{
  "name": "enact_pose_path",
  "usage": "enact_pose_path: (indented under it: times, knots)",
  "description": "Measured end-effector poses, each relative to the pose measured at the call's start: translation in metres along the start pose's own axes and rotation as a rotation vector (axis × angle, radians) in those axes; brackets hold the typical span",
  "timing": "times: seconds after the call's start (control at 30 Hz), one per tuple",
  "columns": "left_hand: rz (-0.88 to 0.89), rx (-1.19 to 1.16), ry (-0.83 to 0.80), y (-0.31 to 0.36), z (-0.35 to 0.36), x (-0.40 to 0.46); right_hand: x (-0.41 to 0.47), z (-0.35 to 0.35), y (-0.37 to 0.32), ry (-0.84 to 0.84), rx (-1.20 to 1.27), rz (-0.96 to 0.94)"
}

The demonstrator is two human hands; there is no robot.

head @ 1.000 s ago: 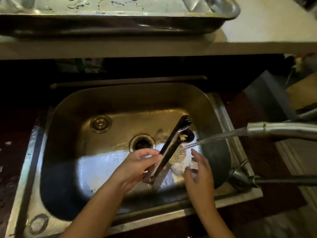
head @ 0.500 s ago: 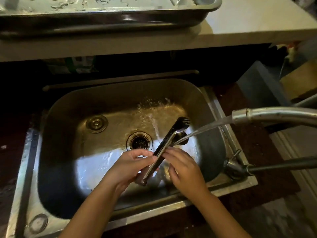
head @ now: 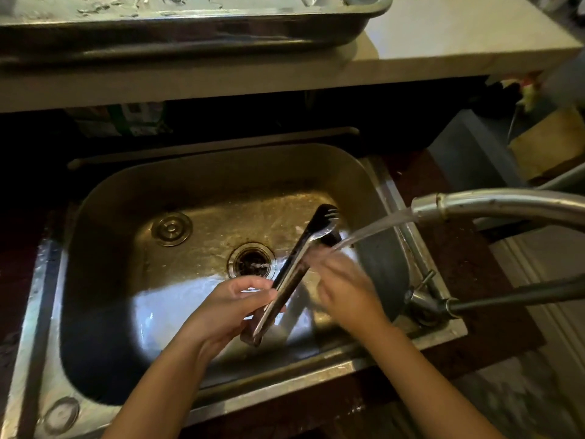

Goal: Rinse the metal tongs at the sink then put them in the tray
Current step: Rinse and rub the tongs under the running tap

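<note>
Rinsing underway — left hand [head: 235, 304] pinches hinge end of long steel tongs [head: 292, 274], angling forked tips into stream from curved chrome faucet [head: 493, 205] over steel sink [head: 104, 217]. Right hand [head: 343, 286] blurred, fingers against shaft, likely rubbing; grip unclear. Shallow metal tray [head: 190, 30] waits on table behind.

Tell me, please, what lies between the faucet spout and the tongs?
In the head view, only a stream of water runs from the faucet spout to the tongs.
</note>
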State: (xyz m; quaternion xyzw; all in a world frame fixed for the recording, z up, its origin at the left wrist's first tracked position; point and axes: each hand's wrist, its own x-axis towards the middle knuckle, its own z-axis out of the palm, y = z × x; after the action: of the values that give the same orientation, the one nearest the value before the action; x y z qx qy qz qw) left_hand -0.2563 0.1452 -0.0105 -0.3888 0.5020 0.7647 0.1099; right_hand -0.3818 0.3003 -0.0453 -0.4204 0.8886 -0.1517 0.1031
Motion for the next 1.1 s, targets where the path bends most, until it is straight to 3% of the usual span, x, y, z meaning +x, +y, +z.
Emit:
enact_pose_path:
  times: [0.07, 0.13, 0.23, 0.33, 0.4, 0.53, 0.6, 0.8, 0.87, 1.0, 1.1]
  knots:
    - [0.011, 0.031, -0.021, -0.001, -0.001, 0.002, 0.017, -0.008, 0.019, 0.066, -0.022, 0.174]
    - [0.025, 0.039, -0.026, -0.001, -0.001, 0.003, 0.024, -0.011, 0.026, 0.1, -0.086, 0.228]
    - [0.046, 0.043, 0.004, 0.0, -0.002, 0.006, 0.008, 0.001, 0.01, 0.018, -0.114, 0.102]
    - [0.035, 0.057, 0.058, -0.002, -0.002, 0.008, -0.021, 0.014, -0.013, -0.071, 0.03, -0.093]
    - [0.035, 0.077, 0.069, -0.005, -0.002, 0.009, -0.022, 0.014, -0.011, -0.064, 0.084, -0.121]
    - [0.074, 0.093, 0.042, -0.007, -0.001, 0.01, 0.015, -0.001, 0.013, 0.058, 0.043, 0.155]
    - [0.092, 0.074, 0.029, -0.005, 0.001, 0.012, 0.025, -0.005, 0.014, 0.057, 0.012, 0.168]
    - [0.127, -0.024, 0.007, -0.004, 0.009, 0.027, -0.032, 0.003, -0.032, -0.128, 0.14, -0.312]
    - [0.126, -0.049, -0.012, -0.005, 0.012, 0.031, -0.037, 0.0, -0.028, -0.148, 0.128, -0.369]
    - [0.135, -0.026, -0.059, -0.007, 0.018, 0.034, -0.006, -0.005, 0.002, -0.056, 0.021, -0.13]
    - [0.131, -0.008, -0.084, -0.01, 0.018, 0.035, 0.009, -0.006, 0.015, 0.09, 0.249, 0.225]
